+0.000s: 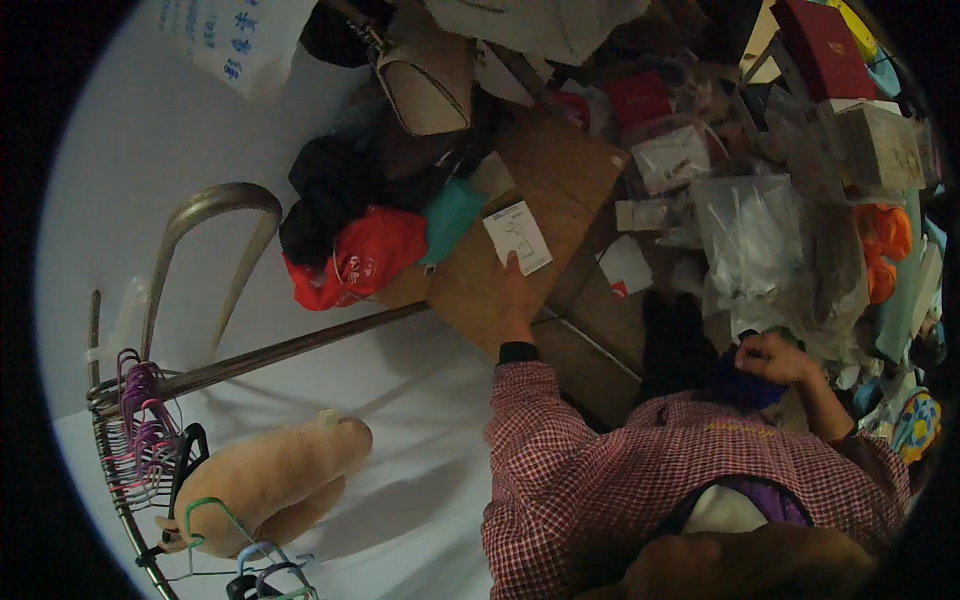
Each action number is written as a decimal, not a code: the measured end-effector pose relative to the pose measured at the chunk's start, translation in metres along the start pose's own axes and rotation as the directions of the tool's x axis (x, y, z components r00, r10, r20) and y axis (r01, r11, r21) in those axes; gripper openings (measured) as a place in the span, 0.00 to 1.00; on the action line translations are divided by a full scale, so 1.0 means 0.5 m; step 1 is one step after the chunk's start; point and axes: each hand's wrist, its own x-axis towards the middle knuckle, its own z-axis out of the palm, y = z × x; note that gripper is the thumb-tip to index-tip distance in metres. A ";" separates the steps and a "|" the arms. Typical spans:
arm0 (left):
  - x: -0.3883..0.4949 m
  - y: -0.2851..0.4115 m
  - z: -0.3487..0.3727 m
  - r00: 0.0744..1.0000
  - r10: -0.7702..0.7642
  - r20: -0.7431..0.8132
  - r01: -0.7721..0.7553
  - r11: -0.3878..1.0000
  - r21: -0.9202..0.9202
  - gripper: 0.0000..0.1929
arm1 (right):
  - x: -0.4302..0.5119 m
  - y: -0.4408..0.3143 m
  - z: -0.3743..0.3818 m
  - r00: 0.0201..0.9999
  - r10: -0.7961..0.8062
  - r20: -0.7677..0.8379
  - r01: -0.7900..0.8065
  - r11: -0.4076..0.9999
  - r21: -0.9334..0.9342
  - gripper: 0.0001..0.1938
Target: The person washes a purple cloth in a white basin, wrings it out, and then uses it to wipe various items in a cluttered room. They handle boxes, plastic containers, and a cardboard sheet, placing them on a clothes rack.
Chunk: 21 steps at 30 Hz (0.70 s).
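My left hand [513,296] reaches out over a brown cardboard box [469,296], one digit lying on the lower edge of a white printed card or booklet [531,244] with a line drawing. Whether its other fingers are gripping the card is too dark to tell. Closer to my body, my right hand [774,360] has bent fingers beside a dark blue cloth-like thing [742,386]; its hold is unclear. A teal packet [454,217] and a beige piece [491,178] rest near the card. A white paper [626,266] with a red corner lies to the right.
Left of the cardboard are a red bag [375,259] and black items. A metal rack [292,345] bears hangers [142,397] and a tan plush item [277,472]. Clear plastic bags [750,232], a dark red box [825,49] and orange items [885,247] crowd the right side.
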 end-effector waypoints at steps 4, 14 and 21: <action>-0.027 0.070 0.020 0.987 -0.113 0.117 0.152 0.385 -0.910 0.23 | -0.015 0.014 -0.020 1.000 0.003 -0.001 -0.003 1.000 0.011 0.12; 0.087 0.306 0.330 0.934 -0.065 0.352 0.358 0.204 -0.911 0.24 | -0.023 0.052 -0.033 0.995 0.007 -0.100 -0.001 0.998 0.066 0.13; 0.201 0.383 0.442 0.919 -0.128 0.372 0.370 0.602 -0.707 0.28 | 0.008 0.062 -0.007 0.980 0.024 -0.198 0.012 0.984 0.179 0.10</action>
